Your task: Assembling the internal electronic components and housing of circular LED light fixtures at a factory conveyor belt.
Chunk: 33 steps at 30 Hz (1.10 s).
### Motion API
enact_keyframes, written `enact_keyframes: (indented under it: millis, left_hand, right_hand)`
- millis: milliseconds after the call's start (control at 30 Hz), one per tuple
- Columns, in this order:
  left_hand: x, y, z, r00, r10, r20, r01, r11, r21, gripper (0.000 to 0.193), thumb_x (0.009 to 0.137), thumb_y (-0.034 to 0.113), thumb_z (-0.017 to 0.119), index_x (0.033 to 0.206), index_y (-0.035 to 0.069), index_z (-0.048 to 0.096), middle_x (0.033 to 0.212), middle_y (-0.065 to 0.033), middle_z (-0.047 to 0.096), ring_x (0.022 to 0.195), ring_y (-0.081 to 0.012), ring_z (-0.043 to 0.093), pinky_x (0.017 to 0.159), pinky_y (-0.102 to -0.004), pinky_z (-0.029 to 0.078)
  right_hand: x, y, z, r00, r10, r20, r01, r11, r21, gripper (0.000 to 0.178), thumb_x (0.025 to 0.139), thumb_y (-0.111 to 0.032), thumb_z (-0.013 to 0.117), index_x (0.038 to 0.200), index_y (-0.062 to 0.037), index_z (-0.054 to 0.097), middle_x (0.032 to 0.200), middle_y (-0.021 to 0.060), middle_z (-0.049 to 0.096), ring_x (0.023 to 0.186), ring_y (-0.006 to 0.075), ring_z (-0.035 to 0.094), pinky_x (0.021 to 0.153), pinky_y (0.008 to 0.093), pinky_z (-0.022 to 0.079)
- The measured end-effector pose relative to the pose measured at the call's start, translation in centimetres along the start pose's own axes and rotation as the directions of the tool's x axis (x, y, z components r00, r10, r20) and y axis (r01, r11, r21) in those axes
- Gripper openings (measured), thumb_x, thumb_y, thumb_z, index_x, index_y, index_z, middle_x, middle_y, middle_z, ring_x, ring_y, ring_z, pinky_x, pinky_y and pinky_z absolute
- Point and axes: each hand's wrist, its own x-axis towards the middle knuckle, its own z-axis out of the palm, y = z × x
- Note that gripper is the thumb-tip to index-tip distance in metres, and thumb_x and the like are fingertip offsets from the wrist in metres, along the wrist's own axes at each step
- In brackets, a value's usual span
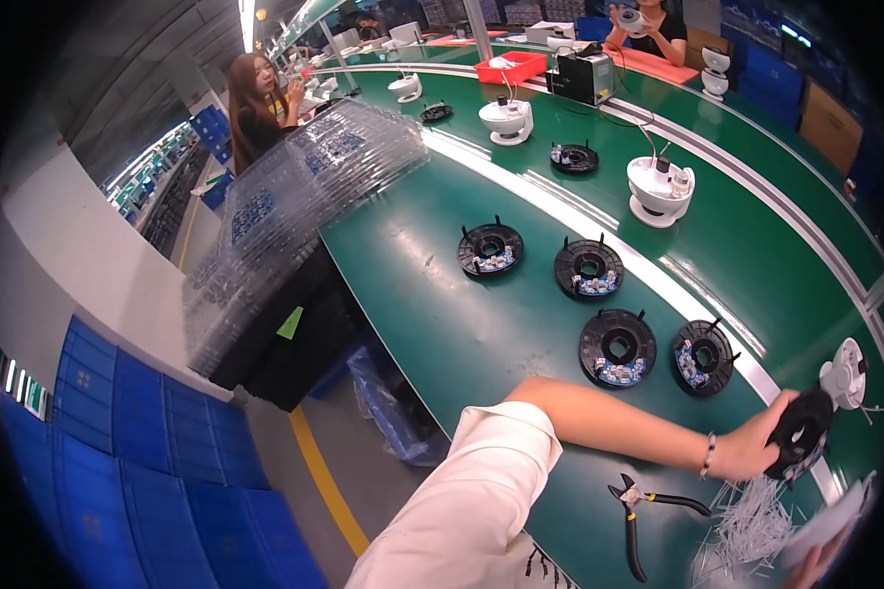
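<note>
while the left hand (746, 449) holds a disc (790, 422), strips (751, 522) lie beside pliers (631, 494).

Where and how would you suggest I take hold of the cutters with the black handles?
I'd grip the cutters by both black handles, probably from the picture's lower right: they lie open, handles spread toward that side, with the cutting end pointing upper left. The pale strips lie near the upper handle's end, so perhaps start at the lower one.

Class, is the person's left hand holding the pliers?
No, the pliers lie on the green bench while the left hand holds a round black part.
</note>
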Motion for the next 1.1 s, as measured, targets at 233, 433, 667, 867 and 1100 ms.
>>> enact_keyframes:
  millis: [233,433,667,867,1100]
  left_hand:
    - [-0.3,1.1,0.6,0.965,-0.11,0.238,0.17,0.954,-0.246,0.085,0.065,-0.015,0.042,0.135,0.005,-0.003,0.129,-0.0142,0.027,0.123,-0.0203,0.025,0.1,-0.0293,0.024]
    - [1.3,4.9,-2.1,0.677,-0.402,0.617,0.735,0.411,-0.539,0.079,0.072,0.071,0.035,0.124,0.011,0.037,0.115,-0.0147,0.048,0.099,-0.0334,0.052,0.059,-0.0523,0.048]
    - [2.0,4.3,-2.9,0.716,-0.68,0.157,0.554,0.419,-0.719,0.041,0.085,0.043,0.04,0.107,0.01,0.053,0.102,-0.007,0.057,0.093,-0.0231,0.055,0.085,-0.042,0.042]
    - [3.1,3.9,-2.1,0.778,-0.565,0.274,0.576,0.465,-0.672,0.056,0.08,0.048,0.04,0.12,0.008,0.043,0.117,-0.0131,0.048,0.106,-0.0309,0.047,0.088,-0.0568,0.037]
    - [2.0,2.6,-1.9,0.809,-0.562,0.173,0.524,0.555,-0.646,0.053,0.083,0.044,0.033,0.115,0.004,0.046,0.109,-0.0136,0.053,0.097,-0.0258,0.054,0.085,-0.0402,0.045]
  right_hand:
    - [4.0,1.1,9.0,0.97,-0.241,0.025,0.239,0.969,0.065,0.094,0.066,-0.039,0.064,0.136,-0.0032,0.013,0.138,0.0142,0.023,0.125,0.0282,0.028,0.099,0.0394,0.028]
    - [3.2,-0.6,11.1,0.945,-0.323,0.053,0.321,0.946,0.041,0.107,0.058,-0.043,0.07,0.135,-0.0006,0.009,0.137,0.0156,0.024,0.123,0.0281,0.03,0.099,0.0379,0.028]
    - [4.8,-0.2,11.7,0.836,-0.498,0.229,0.531,0.839,-0.116,0.109,0.047,-0.034,0.081,0.132,0.0012,0.021,0.133,0.0216,0.028,0.125,0.0303,0.027,0.1,0.0394,0.026]
    - [5.0,-0.9,9.6,0.996,-0.088,-0.027,0.089,0.832,0.548,0.11,0.053,-0.014,0.08,0.133,0.0014,0.006,0.131,0.0253,0.025,0.109,0.0264,0.046,0.088,0.0347,0.041]
    - [3.9,0.7,12.2,0.966,-0.247,0.076,0.255,0.959,-0.127,0.11,0.049,-0.022,0.083,0.132,0.0022,0.014,0.132,0.0224,0.027,0.119,0.0269,0.035,0.099,0.034,0.03]
